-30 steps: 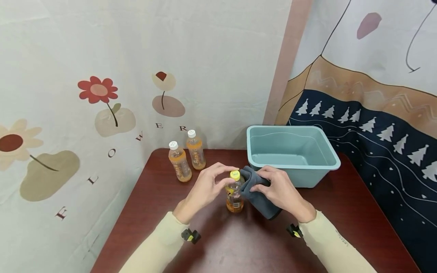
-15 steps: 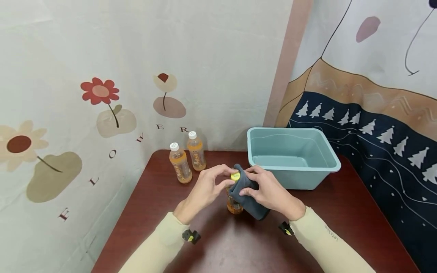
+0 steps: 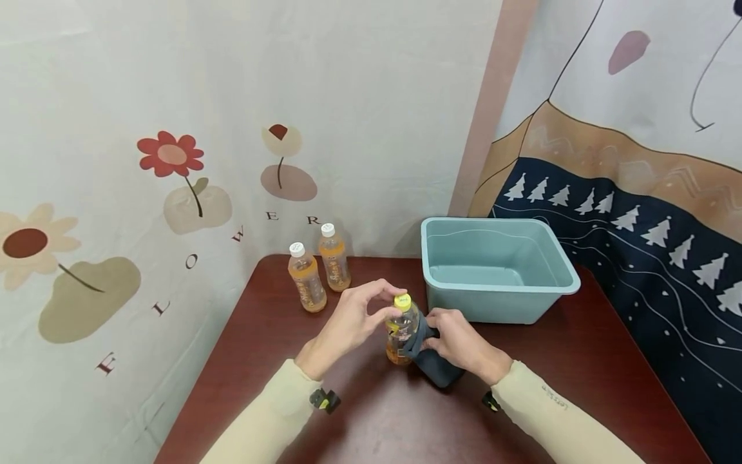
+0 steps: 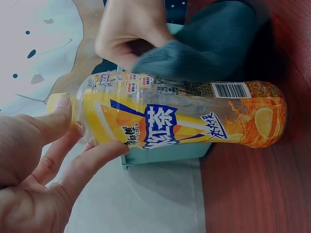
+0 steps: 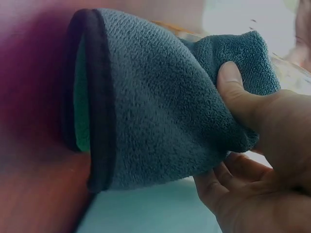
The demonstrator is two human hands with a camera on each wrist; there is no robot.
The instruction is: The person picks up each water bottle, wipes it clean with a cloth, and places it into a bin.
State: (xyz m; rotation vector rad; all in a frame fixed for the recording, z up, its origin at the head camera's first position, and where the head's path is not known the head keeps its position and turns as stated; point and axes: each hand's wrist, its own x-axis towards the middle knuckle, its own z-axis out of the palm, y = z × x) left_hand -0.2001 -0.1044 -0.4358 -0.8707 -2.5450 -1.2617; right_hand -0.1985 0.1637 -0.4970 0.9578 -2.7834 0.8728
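Observation:
A clear plastic drink bottle (image 3: 397, 345) with a yellow cap (image 3: 402, 301) stands upright on the table. Thumb and fingers of my left hand (image 3: 356, 322) pinch it at the cap. Its orange and yellow label (image 4: 160, 119) shows in the left wrist view. My right hand (image 3: 466, 345) grips a folded dark grey cloth (image 3: 438, 368), which lies against the bottle's right side. In the right wrist view the thumb presses on the towelling cloth (image 5: 155, 107), whose dark hem hangs at the far end. Part of the bottle is hidden behind the cloth.
Two bottles with white caps, a nearer one (image 3: 307, 283) and a farther one (image 3: 334, 261), stand at the table's back left. A light blue plastic tub (image 3: 493, 303) sits at the back right. Printed curtains rise behind the dark red table (image 3: 371, 425).
My right hand has brought the cloth left onto the bottle near the cap, then slid it down along the bottle's right side. The left hand keeps its place at the cap.

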